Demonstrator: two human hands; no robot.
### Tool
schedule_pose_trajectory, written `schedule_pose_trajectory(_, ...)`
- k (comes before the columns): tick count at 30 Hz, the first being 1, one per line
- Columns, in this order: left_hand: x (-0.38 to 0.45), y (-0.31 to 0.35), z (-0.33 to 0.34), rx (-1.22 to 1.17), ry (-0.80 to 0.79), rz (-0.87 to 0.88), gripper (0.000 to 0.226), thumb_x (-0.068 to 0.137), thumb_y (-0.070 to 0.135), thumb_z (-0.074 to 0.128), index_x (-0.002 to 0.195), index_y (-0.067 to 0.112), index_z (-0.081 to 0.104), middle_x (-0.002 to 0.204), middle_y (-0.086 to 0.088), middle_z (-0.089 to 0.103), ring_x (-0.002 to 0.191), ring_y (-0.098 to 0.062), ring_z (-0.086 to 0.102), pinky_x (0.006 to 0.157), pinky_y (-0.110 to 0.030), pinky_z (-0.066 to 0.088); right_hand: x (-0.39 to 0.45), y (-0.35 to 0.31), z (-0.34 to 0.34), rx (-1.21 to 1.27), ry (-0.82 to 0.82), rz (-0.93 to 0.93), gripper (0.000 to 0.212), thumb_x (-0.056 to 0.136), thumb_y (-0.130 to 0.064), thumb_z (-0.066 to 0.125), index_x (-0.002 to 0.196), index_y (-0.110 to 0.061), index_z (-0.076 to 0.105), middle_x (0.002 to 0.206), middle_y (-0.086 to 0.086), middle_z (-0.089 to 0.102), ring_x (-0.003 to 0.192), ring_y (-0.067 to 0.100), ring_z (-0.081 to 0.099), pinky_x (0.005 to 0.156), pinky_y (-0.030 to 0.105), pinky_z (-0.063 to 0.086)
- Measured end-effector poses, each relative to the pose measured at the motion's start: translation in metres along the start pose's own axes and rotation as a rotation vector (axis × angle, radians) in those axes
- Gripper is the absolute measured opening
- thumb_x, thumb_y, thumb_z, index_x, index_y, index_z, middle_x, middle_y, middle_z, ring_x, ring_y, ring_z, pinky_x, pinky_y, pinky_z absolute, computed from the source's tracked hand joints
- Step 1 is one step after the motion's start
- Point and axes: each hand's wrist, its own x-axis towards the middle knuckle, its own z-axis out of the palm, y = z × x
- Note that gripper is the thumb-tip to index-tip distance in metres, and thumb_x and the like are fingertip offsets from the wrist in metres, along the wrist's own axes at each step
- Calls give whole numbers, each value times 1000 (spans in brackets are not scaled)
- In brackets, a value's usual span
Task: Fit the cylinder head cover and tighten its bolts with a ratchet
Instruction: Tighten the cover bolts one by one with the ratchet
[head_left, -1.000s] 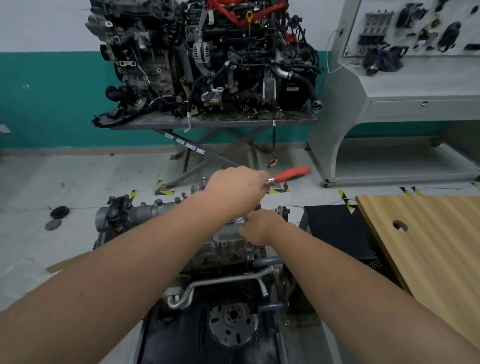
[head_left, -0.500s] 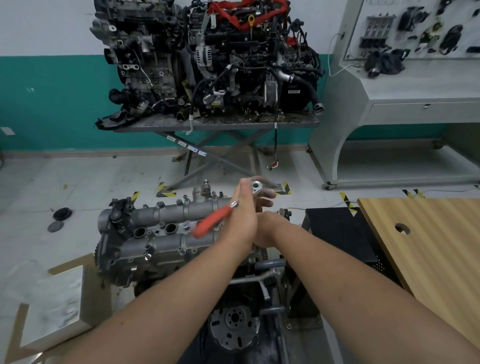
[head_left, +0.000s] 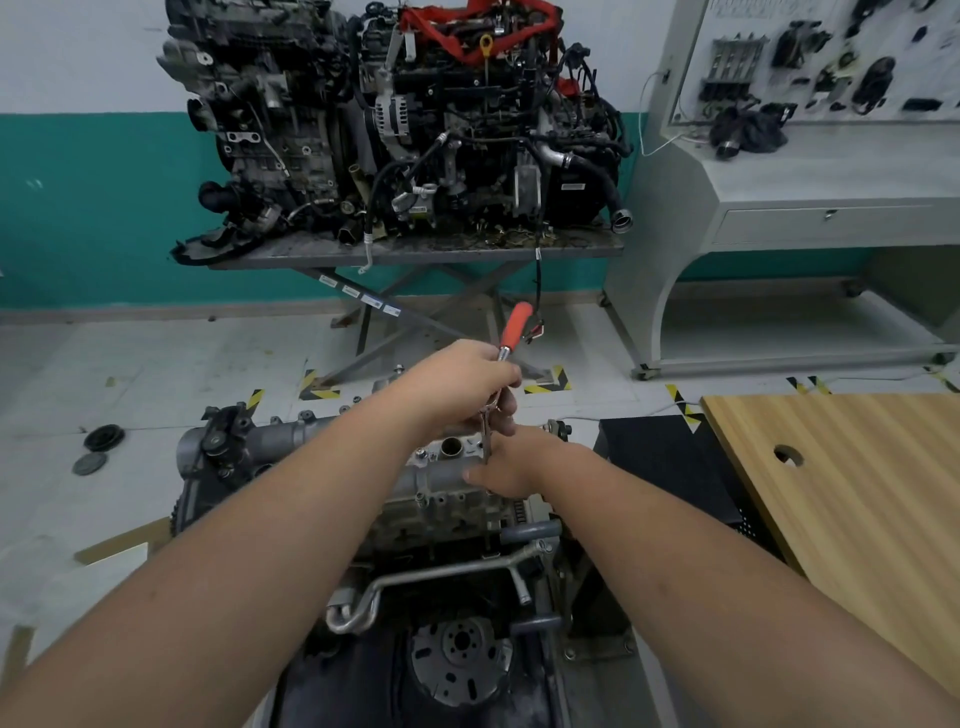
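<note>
Our left hand (head_left: 462, 382) curls round the stiff steel ratchet (head_left: 506, 358); we should grip its orange handle. Our right hand (head_left: 506, 467) seems to pinch the socket on the heavy cylinder head cover (head_left: 436, 470).

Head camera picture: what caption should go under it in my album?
Left hand grips the red-handled ratchet over the cylinder head cover; right hand rests at its lower end.

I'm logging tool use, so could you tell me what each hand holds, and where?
The left hand grips the ratchet on its metal shank below the red handle. The right hand rests low by the extension on the cylinder head cover; its grip cannot be told.
</note>
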Motion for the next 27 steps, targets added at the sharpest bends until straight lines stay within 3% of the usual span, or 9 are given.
schedule_pose_trajectory(2, 0, 8, 0, 365, 36, 93, 20, 101, 24, 49, 91, 12, 61, 66, 0, 72, 55, -10, 66, 52, -20, 49, 3, -1, 1, 8, -1, 1, 52, 97, -54, 41, 125, -12, 55, 128, 11, 58, 112, 29, 54, 89, 38, 45)
schedule_pose_trajectory(3, -1, 12, 1, 586, 59, 155, 22, 101, 28, 47, 88, 15, 60, 70, -1, 72, 55, -10, 63, 49, -21, 45, 5, -1, 2, 13, 10, 0, 47, 97, -52, 41, 119, -13, 56, 124, 9, 59, 107, 27, 54, 85, 36, 44)
schedule_pose_trajectory(7, 0, 9, 10, 1238, 232, 347, 27, 105, 43, 37, 87, 23, 42, 76, 4, 49, 66, -18, 50, 61, -32, 36, 8, -2, 4, 7, 32, -7, 27, 99, -41, 39, 98, -16, 50, 120, 10, 60, 100, 26, 52, 82, 35, 41)
schedule_pose_trajectory(11, 1, -6, 12, 1352, 363, 600, 38, 103, 53, 34, 97, 25, 59, 85, 8, 40, 85, -21, 49, 74, -33, 30, 6, -1, 4, 28, 41, -20, 32, 100, -41, 38, 104, -15, 57, 120, 10, 61, 102, 27, 54, 85, 38, 46)
schedule_pose_trajectory(14, 2, -12, 14, 1335, 398, 644, 44, 102, 55, 34, 98, 22, 63, 86, 8, 39, 85, -19, 47, 73, -32, 28, 6, -2, 5, 31, 54, -23, 39, 98, -38, 39, 117, -12, 61, 120, 9, 61, 100, 27, 55, 82, 38, 46)
schedule_pose_trajectory(18, 1, -9, 23, 1166, 355, 515, 42, 103, 55, 34, 86, 19, 49, 79, 7, 46, 71, -18, 48, 60, -33, 32, 7, -2, 6, 11, 58, -44, 33, 98, -30, 37, 114, -11, 58, 123, 14, 62, 102, 30, 56, 85, 39, 46)
schedule_pose_trajectory(20, 0, -5, 23, 969, 299, 417, 44, 105, 51, 33, 82, 17, 51, 74, 3, 58, 69, -22, 57, 54, -34, 37, 6, -3, 7, 12, 56, -29, 40, 100, -31, 36, 125, -9, 57, 131, 14, 59, 113, 32, 55, 94, 41, 46)
schedule_pose_trajectory(24, -2, 0, 18, 172, 65, 104, 35, 106, 36, 39, 93, 10, 60, 67, -2, 72, 65, -18, 73, 55, -27, 48, 5, -1, 8, -19, 28, 6, 47, 101, -38, 36, 137, -12, 52, 144, 13, 48, 130, 31, 46, 107, 41, 39)
schedule_pose_trajectory(27, -1, -1, 21, -405, 124, -69, 28, 107, 31, 39, 96, 9, 54, 62, -3, 65, 64, -26, 72, 77, -37, 59, 6, 0, 10, 4, 53, 6, 37, 99, -41, 38, 119, -16, 56, 132, 11, 57, 112, 29, 53, 92, 38, 43)
